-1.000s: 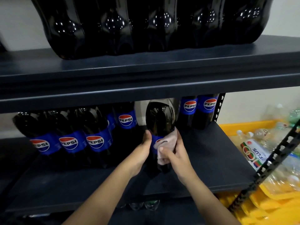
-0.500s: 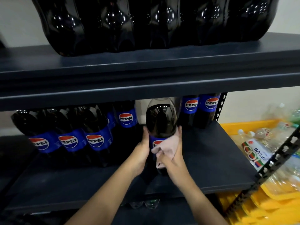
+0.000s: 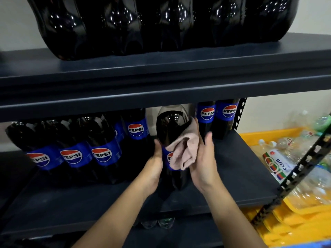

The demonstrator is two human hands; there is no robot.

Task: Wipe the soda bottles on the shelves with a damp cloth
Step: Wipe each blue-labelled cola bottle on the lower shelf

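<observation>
A large dark Pepsi bottle (image 3: 170, 129) stands forward of the others on the middle shelf (image 3: 241, 169). My left hand (image 3: 156, 159) grips its left side at the blue label. My right hand (image 3: 202, 163) presses a pinkish cloth (image 3: 186, 151) against the bottle's right side and shoulder, fingers reaching up along it. The cloth covers most of the label. More Pepsi bottles (image 3: 102, 151) stand in a row to the left, and two further bottles (image 3: 216, 115) stand behind on the right.
Several dark bottles (image 3: 161, 24) fill the upper shelf (image 3: 161, 90) just overhead. A perforated metal post (image 3: 297, 169) slants down on the right. Beyond it, yellow crates (image 3: 268, 136) hold clear plastic bottles. Small bottle caps (image 3: 157, 223) show on the shelf below.
My right hand has slid the cloth upward along the bottle's right side, from the label toward its shoulder. The left hand has kept its hold at the label.
</observation>
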